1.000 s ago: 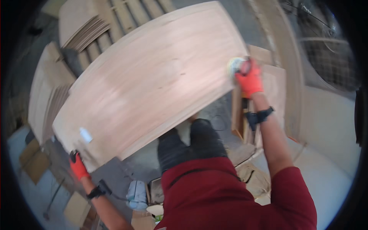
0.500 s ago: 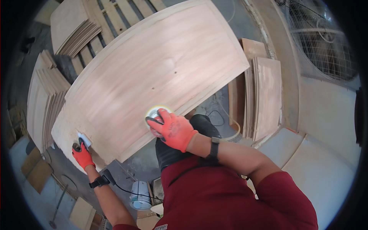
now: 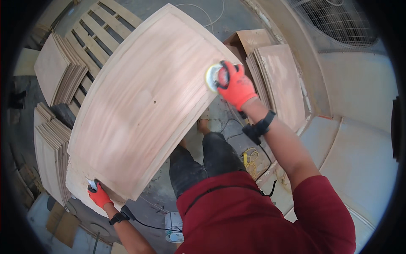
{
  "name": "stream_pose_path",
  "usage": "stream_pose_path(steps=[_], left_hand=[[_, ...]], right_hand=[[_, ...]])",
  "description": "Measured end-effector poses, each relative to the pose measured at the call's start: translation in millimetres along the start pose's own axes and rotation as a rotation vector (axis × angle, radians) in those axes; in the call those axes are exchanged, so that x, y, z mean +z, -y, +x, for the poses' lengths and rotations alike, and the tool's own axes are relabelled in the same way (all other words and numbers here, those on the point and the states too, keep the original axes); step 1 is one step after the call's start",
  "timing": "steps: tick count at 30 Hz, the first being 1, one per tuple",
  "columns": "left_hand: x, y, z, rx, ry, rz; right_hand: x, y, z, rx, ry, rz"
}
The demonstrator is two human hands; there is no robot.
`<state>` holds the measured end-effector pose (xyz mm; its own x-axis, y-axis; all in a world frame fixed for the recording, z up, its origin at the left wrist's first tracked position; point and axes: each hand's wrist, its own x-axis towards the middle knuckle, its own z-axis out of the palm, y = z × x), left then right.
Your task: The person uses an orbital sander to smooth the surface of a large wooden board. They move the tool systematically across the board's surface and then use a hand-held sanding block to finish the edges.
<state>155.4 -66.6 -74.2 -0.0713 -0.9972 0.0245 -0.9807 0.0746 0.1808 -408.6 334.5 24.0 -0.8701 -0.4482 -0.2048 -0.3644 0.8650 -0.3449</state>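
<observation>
A large pinkish wooden panel [image 3: 139, 101] with a pale border lies in front of me, with two small dark holes in its face. My right hand [image 3: 239, 88], in a red glove, is closed around a round sander [image 3: 212, 77] with a white, yellow-rimmed pad. The pad lies on the panel's right end, beside the near edge. My left hand [image 3: 100, 196], gloved in red and black, rests at the lower left corner on a rough, pale surface. Its fingers are closed on a small white piece [image 3: 92, 184] whose kind I cannot make out.
Stacked wooden panels [image 3: 51, 70] stand at the left beside a slatted pallet [image 3: 99, 36]. More panels [image 3: 281, 80] lean at the right. A yellow cord [image 3: 251, 163] and a white bucket [image 3: 173, 222] are near my legs. A caged fan [image 3: 338, 21] sits at the far right.
My right hand has carried the sander from the panel's near middle toward its right end. My left hand stays at the lower left corner with the white piece. The view has shifted.
</observation>
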Motion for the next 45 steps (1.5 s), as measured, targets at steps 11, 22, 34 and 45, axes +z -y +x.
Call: stream_pose_path(steps=[11,22,34,45], left_hand=[[-23,-66,-27,-0.403,0.132,-1.051],[2,-446,-164,0.205,1.190,-1.257],[52,-572,-239,0.695,1.095,-0.417],[43,-598,-242,0.654,1.094,-0.289]], right_hand=[[-32,-151,29,0.204,-0.185,0.067],[22,-237,-76,0.240,0.130,0.199],[25,-277,-104,0.307,0.156,0.241],[25,-281,-97,0.291,0.184,0.245]])
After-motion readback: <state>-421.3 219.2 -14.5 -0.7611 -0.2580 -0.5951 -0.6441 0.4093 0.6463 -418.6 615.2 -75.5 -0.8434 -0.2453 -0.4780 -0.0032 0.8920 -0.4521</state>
